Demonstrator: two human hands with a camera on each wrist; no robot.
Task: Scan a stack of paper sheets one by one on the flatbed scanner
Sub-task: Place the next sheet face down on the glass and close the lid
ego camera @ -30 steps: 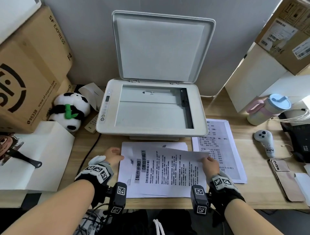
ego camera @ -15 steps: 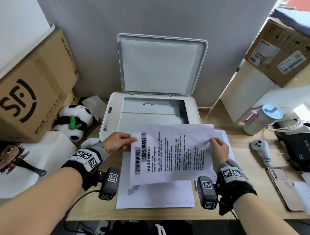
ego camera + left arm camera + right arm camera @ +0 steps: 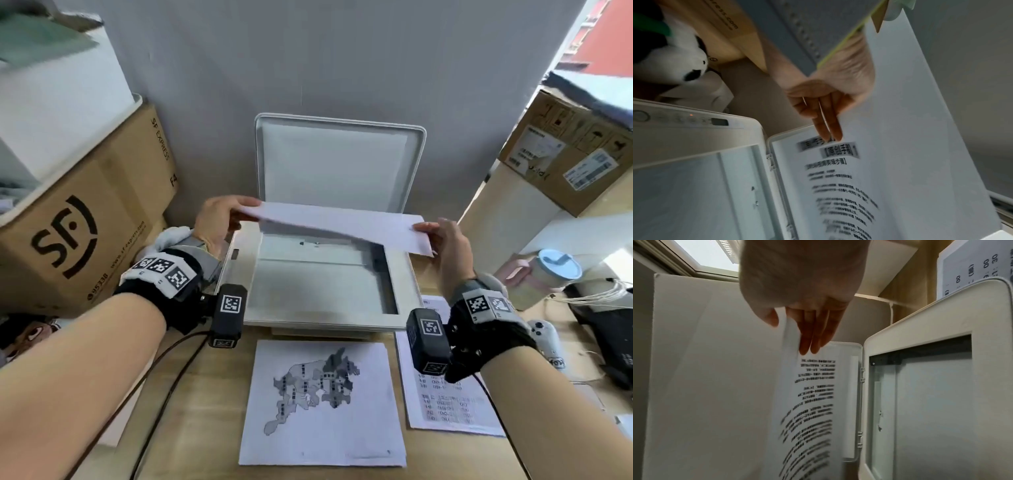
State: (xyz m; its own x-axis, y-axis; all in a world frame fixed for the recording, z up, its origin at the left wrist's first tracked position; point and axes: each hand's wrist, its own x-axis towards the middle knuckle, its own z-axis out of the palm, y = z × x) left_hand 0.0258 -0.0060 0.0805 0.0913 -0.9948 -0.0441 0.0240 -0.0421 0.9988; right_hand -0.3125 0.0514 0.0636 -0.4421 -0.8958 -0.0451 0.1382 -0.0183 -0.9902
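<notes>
Now the sheet (image 3: 337, 224), centre frame, hangs print-down over the scanner glass (image 3: 317, 277); left hand (image 3: 215, 219) and right hand (image 3: 445, 246) pinch opposite edges. Lower level, square to the corner.

The white printed paper sheet (image 3: 342, 224), lifted off the desk stack a second ago, now hangs flipped between the left hand (image 3: 219, 219) and right hand (image 3: 445, 246). Its printed side faces down, and a white map-printed sheet (image 3: 322, 404) lies uncovered below the wrists.
</notes>
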